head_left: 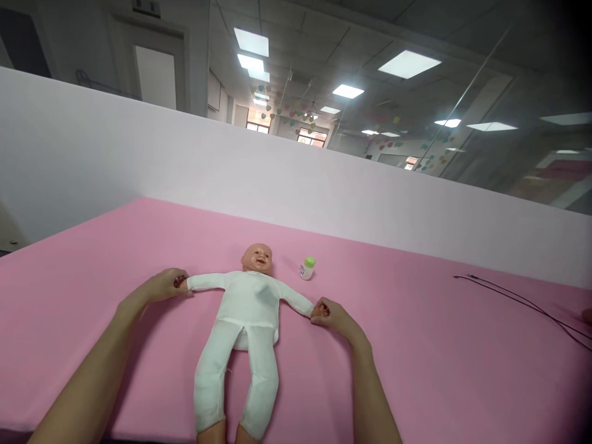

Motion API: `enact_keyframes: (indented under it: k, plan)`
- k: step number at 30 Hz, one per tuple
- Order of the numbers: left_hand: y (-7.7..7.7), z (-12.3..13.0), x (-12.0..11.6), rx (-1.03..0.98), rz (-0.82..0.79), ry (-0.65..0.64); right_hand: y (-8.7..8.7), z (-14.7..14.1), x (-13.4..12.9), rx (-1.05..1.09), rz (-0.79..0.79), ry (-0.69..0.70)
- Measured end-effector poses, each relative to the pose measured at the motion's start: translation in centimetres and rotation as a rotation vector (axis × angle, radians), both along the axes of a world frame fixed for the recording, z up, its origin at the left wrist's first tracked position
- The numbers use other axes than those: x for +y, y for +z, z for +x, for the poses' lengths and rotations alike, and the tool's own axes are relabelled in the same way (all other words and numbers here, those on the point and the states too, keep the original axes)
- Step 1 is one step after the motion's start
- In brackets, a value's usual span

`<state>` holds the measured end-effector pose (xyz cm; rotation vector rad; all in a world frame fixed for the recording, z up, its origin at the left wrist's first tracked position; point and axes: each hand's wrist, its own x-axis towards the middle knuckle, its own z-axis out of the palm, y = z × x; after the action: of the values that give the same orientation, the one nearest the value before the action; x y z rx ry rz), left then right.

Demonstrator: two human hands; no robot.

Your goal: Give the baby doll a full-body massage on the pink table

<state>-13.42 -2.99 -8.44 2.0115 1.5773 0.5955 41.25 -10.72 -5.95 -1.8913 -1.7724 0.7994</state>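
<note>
A baby doll point(250, 302) in a white cloth suit lies on its back, head away from me and both arms spread sideways. My left hand point(167, 284) is closed round the doll's hand on the left, just past the sleeve end. On the other side, my right hand point(333, 316) grips the doll's other hand, fingers curled over it. The doll's feet run out of view at the bottom edge. Beside its head stands a small white bottle point(306, 269) with a green cap, apart from both my hands.
The doll lies on a pink padded table point(407, 345). A low white wall point(296, 185) with glass above it runs along the back. Thin black cords point(513, 300) lie at the right, near a small brownish thing cut off by the frame edge.
</note>
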Motion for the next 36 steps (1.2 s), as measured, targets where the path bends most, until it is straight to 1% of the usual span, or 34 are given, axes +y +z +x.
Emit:
enact_keyframes:
  k: [3,5,6,8,9,11,12,13,15,16,18,20,21,23,25,27,28,30,31,32,33,35,36]
  plan:
    - [0.0,-0.1,0.0,-0.069,0.034,0.023,0.4,-0.6,-0.1,0.164,0.059,-0.066]
    - [0.1,0.1,0.2,-0.169,0.076,0.066,0.4,-1.0,0.2,0.381,0.141,-0.144]
    - [0.1,0.5,0.3,-0.24,0.105,0.113,0.3,-1.3,0.5,0.501,0.187,-0.203]
    - [0.0,1.8,0.5,-0.444,0.173,0.261,-0.3,-2.1,1.1,0.697,0.252,-0.326]
    - [-0.1,2.8,0.6,-0.566,0.197,0.346,-0.8,-2.6,1.5,0.765,0.262,-0.36]
    - [-0.4,5.1,0.5,-0.785,0.207,0.461,-1.9,-3.8,2.2,0.845,0.241,-0.364]
    - [-0.6,6.3,0.3,-0.849,0.196,0.478,-2.5,-4.5,2.5,0.862,0.233,-0.346]
    - [-0.8,7.4,0.2,-0.873,0.186,0.462,-3.1,-5.2,2.8,0.866,0.24,-0.327]
    - [-1.4,9.3,-0.1,-0.843,0.205,0.358,-4.0,-6.4,3.2,0.837,0.293,-0.285]
    - [-1.6,10.1,-0.2,-0.819,0.228,0.299,-4.3,-7.0,3.2,0.804,0.336,-0.257]
    - [-2.1,11.1,-0.5,-0.788,0.273,0.223,-4.5,-7.9,3.0,0.694,0.413,-0.189]
    - [-2.4,11.5,-0.8,-0.725,0.323,0.151,-4.4,-8.6,2.6,0.537,0.472,-0.087]
    - [-2.4,11.6,-1.0,-0.659,0.359,0.085,-4.3,-8.8,2.2,0.444,0.506,-0.016]
    - [-2.5,11.6,-1.2,-0.482,0.462,-0.089,-3.9,-9.3,1.6,0.256,0.568,0.166]
    - [-2.4,11.5,-1.3,-0.327,0.56,-0.227,-3.5,-9.8,1.1,0.097,0.597,0.328]
    - [-2.3,11.3,-1.4,-0.246,0.618,-0.278,-3.3,-10.3,0.9,-0.001,0.582,0.407]
    - [-2.2,11.3,-1.4,-0.229,0.625,-0.285,-3.4,-10.5,0.9,-0.018,0.572,0.418]
    - [-2.2,11.3,-1.5,-0.242,0.598,-0.271,-3.6,-10.7,1.1,0.021,0.575,0.384]
    - [-2.3,11.4,-1.5,-0.28,0.565,-0.24,-3.8,-10.7,1.4,0.081,0.58,0.332]
    - [-2.4,11.5,-1.5,-0.345,0.524,-0.185,-4.0,-10.6,1.6,0.167,0.581,0.249]
    - [-2.5,11.5,-1.5,-0.43,0.474,-0.107,-4.2,-10.3,1.9,0.27,0.57,0.136]
    - [-2.9,11.6,-1.3,-0.62,0.355,0.094,-4.6,-9.7,2.5,0.487,0.505,-0.117]
    - [-3.1,11.5,-1.1,-0.706,0.289,0.193,-4.7,-9.3,2.7,0.581,0.454,-0.223]
